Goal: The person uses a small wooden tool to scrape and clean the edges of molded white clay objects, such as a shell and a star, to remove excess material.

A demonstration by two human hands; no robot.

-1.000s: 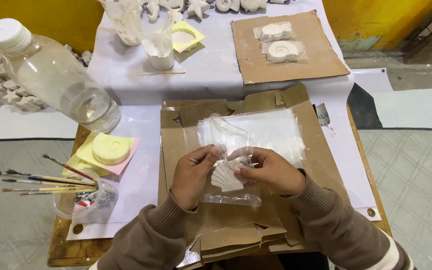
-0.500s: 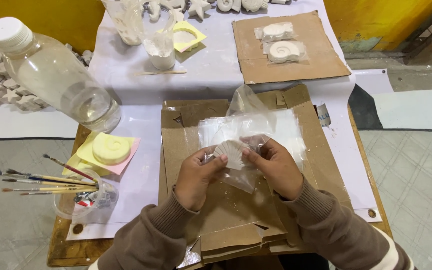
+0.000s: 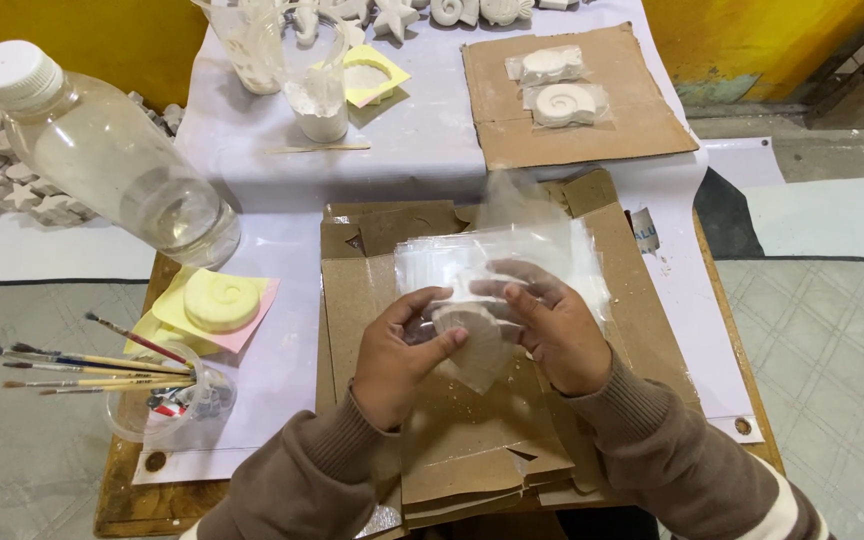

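Shell cast [image 3: 479,345] is sitting lower in the clear bag [image 3: 512,262] than before. Left hand [image 3: 399,360] and right hand [image 3: 552,335] are both pinching bag around it; bagging step, next needs pushing it fully in.

On the desk [image 3: 432,150], a flattened brown cardboard box [image 3: 642,260] lies in the middle, with a stack of clear plastic bags [image 3: 582,250] on it. To its left stand a clear plastic bottle with a white cap [image 3: 102,150], a round yellow mould on pink paper [image 3: 220,300] and, nearer the person, a clear cup of paintbrushes [image 3: 152,400]. Behind the box a brown cardboard sheet [image 3: 642,120] carries two white bagged plaster shells [image 3: 557,85], with a clear plastic cup of white powder [image 3: 317,85] to its left.
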